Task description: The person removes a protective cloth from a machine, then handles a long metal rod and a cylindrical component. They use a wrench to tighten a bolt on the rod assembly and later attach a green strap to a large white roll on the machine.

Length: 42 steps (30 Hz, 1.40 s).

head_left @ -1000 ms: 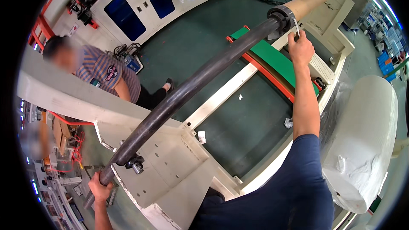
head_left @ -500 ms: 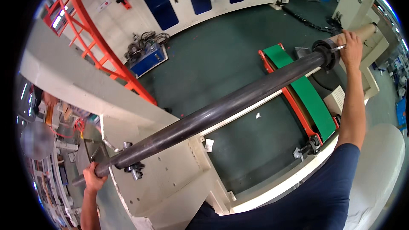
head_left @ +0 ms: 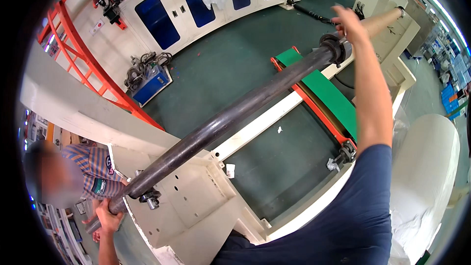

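Observation:
A long dark steel shaft (head_left: 235,113) lies diagonally across a cream machine frame (head_left: 167,221). Near its left end it rests by small rollers (head_left: 150,198). My left hand (head_left: 109,217) is wrapped around that end. At the far right the shaft carries a black ringed collar (head_left: 334,50), and a tan tube (head_left: 382,23) extends beyond it. Just above the collar is my right hand (head_left: 350,25), fingers stretched out and apart, holding nothing that I can see. A co-worker in a striped shirt (head_left: 100,164) stands at the left, with a hand (head_left: 96,235) by the shaft's end.
A green-topped platform with red edges (head_left: 326,93) sits beneath the shaft. A large white wrapped roll (head_left: 424,181) stands at my right. Beyond are a red ladder-like frame (head_left: 88,64), a blue unit with hoses (head_left: 151,84) and a cream cabinet with dark windows (head_left: 171,14).
My right hand has let go at the collar and lifted off with its fingers spread. A co-worker has come into view at the left. My left hand stays on the shaft. The view has shifted.

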Each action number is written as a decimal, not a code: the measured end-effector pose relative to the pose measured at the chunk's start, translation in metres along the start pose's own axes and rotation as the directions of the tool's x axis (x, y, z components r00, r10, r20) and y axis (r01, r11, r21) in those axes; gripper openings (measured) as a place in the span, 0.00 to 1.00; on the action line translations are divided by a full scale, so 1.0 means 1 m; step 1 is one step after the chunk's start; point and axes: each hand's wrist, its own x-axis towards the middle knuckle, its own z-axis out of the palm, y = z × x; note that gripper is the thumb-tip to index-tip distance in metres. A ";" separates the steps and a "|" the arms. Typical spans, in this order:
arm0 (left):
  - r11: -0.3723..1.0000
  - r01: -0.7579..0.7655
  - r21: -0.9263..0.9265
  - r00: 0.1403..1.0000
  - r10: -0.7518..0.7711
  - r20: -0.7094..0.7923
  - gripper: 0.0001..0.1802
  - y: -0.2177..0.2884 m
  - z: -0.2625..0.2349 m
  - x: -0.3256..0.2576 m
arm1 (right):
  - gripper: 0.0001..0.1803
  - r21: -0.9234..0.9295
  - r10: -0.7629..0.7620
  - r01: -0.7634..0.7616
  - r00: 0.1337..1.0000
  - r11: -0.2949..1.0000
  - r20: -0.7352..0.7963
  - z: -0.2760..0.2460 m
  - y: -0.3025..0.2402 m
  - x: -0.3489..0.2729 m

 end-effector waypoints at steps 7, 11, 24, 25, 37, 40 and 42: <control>0.996 0.076 0.054 0.996 -0.079 0.052 0.20 -0.006 0.000 -0.011 | 0.17 -0.567 -0.577 0.640 0.751 0.519 0.320 0.016 -0.028 -0.015; 0.996 0.035 0.085 0.999 -0.037 0.019 0.22 -0.031 0.008 -0.014 | 0.16 0.143 -0.414 0.547 0.756 0.825 -0.508 -0.096 -0.019 -0.008; 0.992 0.056 0.111 0.998 -0.056 -0.004 0.23 -0.031 0.013 -0.011 | 0.48 0.922 0.180 -0.155 0.979 0.355 0.095 0.005 0.174 0.017; 0.992 0.053 0.114 0.999 -0.053 -0.006 0.23 -0.030 0.013 -0.011 | 0.48 0.958 0.096 -0.086 0.994 0.273 0.062 0.013 0.158 0.009; 0.993 0.030 0.110 0.998 -0.035 0.043 0.20 -0.018 -0.006 -0.011 | 0.48 0.994 0.029 -0.021 0.999 0.108 0.018 0.109 0.107 -0.125; 0.998 0.011 0.067 0.999 -0.013 0.030 0.21 -0.013 -0.004 -0.009 | 0.47 0.984 0.074 -0.153 0.986 0.096 0.146 0.145 0.131 -0.179; 1.000 -0.012 0.012 1.000 0.012 0.004 0.23 -0.014 -0.010 -0.018 | 0.46 0.976 0.133 -0.114 0.987 0.184 0.090 0.192 0.087 -0.264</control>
